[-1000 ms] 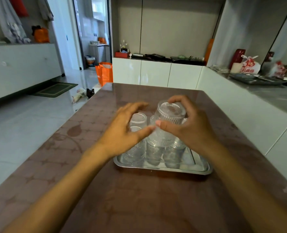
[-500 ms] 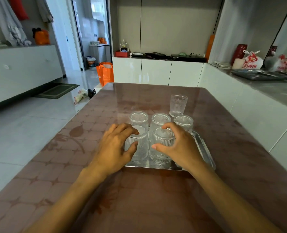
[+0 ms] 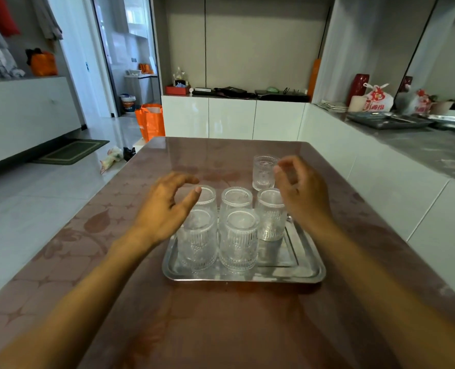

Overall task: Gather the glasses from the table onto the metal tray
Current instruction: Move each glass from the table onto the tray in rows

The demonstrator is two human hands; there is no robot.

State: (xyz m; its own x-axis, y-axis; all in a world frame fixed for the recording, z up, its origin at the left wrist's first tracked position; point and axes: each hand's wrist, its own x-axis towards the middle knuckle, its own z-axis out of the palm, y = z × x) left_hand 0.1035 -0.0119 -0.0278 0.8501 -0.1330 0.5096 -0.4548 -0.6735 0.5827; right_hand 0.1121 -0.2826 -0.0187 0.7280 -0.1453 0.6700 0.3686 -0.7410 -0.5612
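Six ribbed clear glasses show in all. Five stand upside down on one metal tray: three in its far row and two in its near row. One upright glass stands on the worktop just beyond the tray's far right corner. Two hands hover over the tray, one left hand and one right hand, both empty.

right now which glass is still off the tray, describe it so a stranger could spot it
Start at the brown table and find the metal tray near its middle, with five ribbed glasses on it. Just past the tray's far right corner, beside the right hand, stands the lone glass. It alone rests on the bare tabletop, and it looks mouth-up while the others look upside down.
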